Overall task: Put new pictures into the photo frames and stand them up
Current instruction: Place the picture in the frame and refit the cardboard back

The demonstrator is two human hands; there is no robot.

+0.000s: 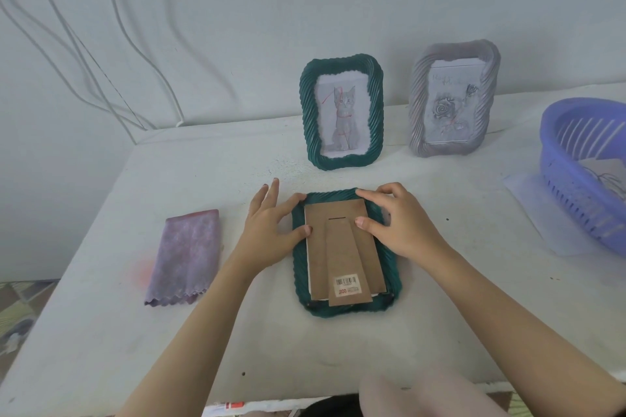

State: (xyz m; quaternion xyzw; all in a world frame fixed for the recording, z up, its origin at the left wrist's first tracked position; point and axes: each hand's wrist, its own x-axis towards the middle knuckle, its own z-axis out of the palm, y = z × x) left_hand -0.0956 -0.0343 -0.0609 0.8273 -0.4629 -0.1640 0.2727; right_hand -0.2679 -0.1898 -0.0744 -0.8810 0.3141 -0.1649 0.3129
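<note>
1. The dark green rope-moulded photo frame [345, 311] lies face down on the white surface [237, 332], directly in front of the person. This position exposes the rear opening for loading.
2. The brown cardboard backing board [374, 261] sits in the opening with its folding stand [343, 254] flat against it. A barcode sticker [346, 284] marks the near end of the stand. A white sheet edge [309, 267] shows along the board's left side; judged to be the new picture, already beneath the board.
3. The left grip [267, 223] is not closed. Its fingers are spread, the thumb presses the board's left edge and a fingertip touches the frame's far left corner.
4. The right grip [403, 223] is likewise unclosed. The thumb presses the board beside the stand and the forefinger lies along the far rim. Pressure from both sides likely seats the board squarely.
5. A folded purple cloth with a scalloped edge [186, 254] lies to the left, apart from the frame.
6. Further back, a second green frame [307, 118] with a cat picture [343, 118] and a grey frame [418, 105] with a rose picture [449, 108] stand upright near the wall. Both appear finished.
7. A blue slotted plastic basket [569, 193] at the right holds loose paper.
</note>
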